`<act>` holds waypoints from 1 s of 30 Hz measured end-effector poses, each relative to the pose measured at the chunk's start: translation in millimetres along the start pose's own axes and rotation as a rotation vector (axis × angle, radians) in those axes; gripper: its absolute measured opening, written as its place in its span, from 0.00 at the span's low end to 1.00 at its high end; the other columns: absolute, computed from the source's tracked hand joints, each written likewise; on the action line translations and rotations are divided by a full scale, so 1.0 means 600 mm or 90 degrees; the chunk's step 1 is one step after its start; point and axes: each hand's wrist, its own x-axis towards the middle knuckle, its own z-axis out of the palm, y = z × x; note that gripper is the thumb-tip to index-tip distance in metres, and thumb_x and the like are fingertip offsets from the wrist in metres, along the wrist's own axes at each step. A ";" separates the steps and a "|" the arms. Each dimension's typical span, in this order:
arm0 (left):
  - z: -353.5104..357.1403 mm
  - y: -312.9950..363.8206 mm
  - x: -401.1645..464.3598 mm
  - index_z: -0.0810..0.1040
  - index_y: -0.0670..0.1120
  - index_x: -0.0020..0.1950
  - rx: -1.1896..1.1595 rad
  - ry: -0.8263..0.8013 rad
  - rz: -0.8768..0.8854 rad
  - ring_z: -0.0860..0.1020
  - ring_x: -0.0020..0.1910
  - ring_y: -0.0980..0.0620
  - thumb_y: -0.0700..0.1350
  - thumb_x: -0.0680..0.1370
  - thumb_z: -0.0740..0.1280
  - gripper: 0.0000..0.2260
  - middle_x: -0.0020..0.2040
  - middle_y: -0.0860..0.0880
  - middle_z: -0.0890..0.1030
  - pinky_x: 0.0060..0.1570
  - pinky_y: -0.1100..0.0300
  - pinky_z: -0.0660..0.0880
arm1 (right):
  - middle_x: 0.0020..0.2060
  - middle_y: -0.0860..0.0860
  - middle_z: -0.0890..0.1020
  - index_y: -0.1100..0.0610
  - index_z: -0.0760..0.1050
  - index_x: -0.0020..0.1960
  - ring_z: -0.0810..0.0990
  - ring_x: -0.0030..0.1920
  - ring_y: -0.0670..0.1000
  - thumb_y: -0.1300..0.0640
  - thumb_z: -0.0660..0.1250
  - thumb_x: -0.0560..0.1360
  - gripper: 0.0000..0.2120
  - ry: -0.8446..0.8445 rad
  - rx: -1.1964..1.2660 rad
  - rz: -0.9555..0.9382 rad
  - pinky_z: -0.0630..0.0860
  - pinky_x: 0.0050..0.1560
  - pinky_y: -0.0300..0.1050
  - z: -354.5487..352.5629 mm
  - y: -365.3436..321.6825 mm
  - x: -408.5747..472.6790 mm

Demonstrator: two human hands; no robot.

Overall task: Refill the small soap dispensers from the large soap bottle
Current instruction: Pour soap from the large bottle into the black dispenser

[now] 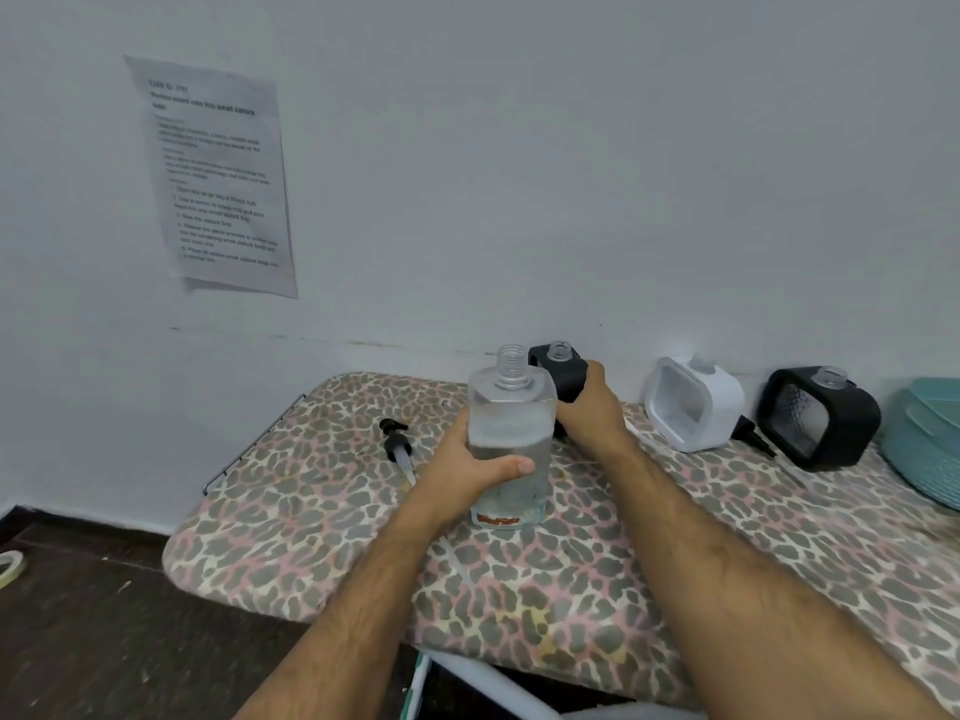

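Left hand wraps around the uncapped large soap bottle, upright on the leopard-print tabletop; right hand, arm outstretched, grips the black dispenser just behind it.

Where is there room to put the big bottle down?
Bare cover lies in front of the big bottle, between the arms. There is also room left of the pump. It is crowded along the wall: black dispenser, white dispenser, another black one.
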 end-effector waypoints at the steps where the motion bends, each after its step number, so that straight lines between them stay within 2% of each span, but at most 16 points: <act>1: -0.001 0.000 0.000 0.70 0.44 0.69 -0.006 0.002 -0.005 0.82 0.58 0.52 0.41 0.64 0.81 0.37 0.61 0.46 0.81 0.50 0.62 0.79 | 0.60 0.54 0.79 0.55 0.63 0.66 0.79 0.54 0.55 0.46 0.75 0.70 0.32 -0.003 -0.010 -0.001 0.77 0.52 0.49 0.003 0.002 0.002; 4: 0.002 -0.002 -0.002 0.71 0.44 0.68 -0.021 0.010 0.005 0.82 0.57 0.52 0.38 0.66 0.78 0.33 0.60 0.46 0.82 0.49 0.63 0.78 | 0.58 0.54 0.80 0.55 0.64 0.64 0.79 0.52 0.55 0.48 0.73 0.72 0.28 0.011 -0.032 -0.004 0.78 0.50 0.50 0.006 0.009 0.002; 8: 0.006 -0.002 -0.004 0.72 0.47 0.68 -0.028 0.021 0.010 0.82 0.58 0.51 0.45 0.64 0.80 0.34 0.60 0.48 0.83 0.51 0.60 0.79 | 0.57 0.53 0.80 0.56 0.64 0.64 0.79 0.53 0.54 0.50 0.73 0.72 0.27 0.020 -0.029 -0.020 0.78 0.49 0.49 -0.004 0.017 -0.017; 10: 0.007 -0.002 -0.006 0.73 0.48 0.68 -0.028 0.033 0.011 0.81 0.59 0.50 0.45 0.64 0.79 0.33 0.60 0.49 0.83 0.52 0.60 0.79 | 0.56 0.52 0.80 0.56 0.66 0.64 0.79 0.52 0.52 0.51 0.73 0.72 0.26 0.022 -0.022 -0.030 0.77 0.47 0.47 -0.015 0.018 -0.038; 15: 0.010 -0.001 -0.009 0.75 0.52 0.63 -0.027 0.048 0.015 0.82 0.57 0.53 0.45 0.64 0.79 0.30 0.58 0.51 0.83 0.50 0.61 0.79 | 0.51 0.47 0.78 0.55 0.67 0.64 0.78 0.48 0.47 0.51 0.73 0.72 0.24 -0.001 -0.058 -0.051 0.71 0.37 0.35 -0.060 0.025 -0.111; 18: 0.014 0.003 -0.014 0.75 0.52 0.63 -0.023 0.068 0.008 0.82 0.57 0.54 0.52 0.58 0.81 0.35 0.58 0.53 0.83 0.50 0.61 0.79 | 0.51 0.44 0.78 0.53 0.67 0.66 0.78 0.48 0.45 0.51 0.73 0.72 0.26 -0.012 -0.059 -0.058 0.73 0.39 0.34 -0.098 0.031 -0.164; 22: 0.028 0.003 -0.029 0.75 0.51 0.64 -0.001 0.113 0.023 0.82 0.55 0.55 0.54 0.58 0.83 0.37 0.57 0.53 0.83 0.50 0.59 0.80 | 0.53 0.46 0.80 0.51 0.66 0.66 0.79 0.49 0.47 0.51 0.73 0.71 0.27 -0.008 -0.078 -0.038 0.80 0.47 0.46 -0.145 0.048 -0.223; 26: 0.045 0.007 -0.043 0.75 0.51 0.64 0.028 0.158 0.031 0.82 0.55 0.55 0.53 0.60 0.84 0.35 0.58 0.53 0.83 0.55 0.54 0.80 | 0.53 0.44 0.79 0.51 0.66 0.68 0.77 0.48 0.40 0.52 0.73 0.71 0.28 0.006 -0.060 -0.026 0.75 0.41 0.36 -0.174 0.064 -0.265; 30: 0.059 0.014 -0.057 0.71 0.49 0.68 0.056 0.170 0.043 0.81 0.58 0.54 0.54 0.60 0.83 0.40 0.61 0.52 0.81 0.56 0.54 0.79 | 0.54 0.44 0.78 0.49 0.64 0.70 0.78 0.49 0.41 0.52 0.73 0.72 0.30 0.010 -0.041 -0.036 0.72 0.41 0.33 -0.189 0.075 -0.297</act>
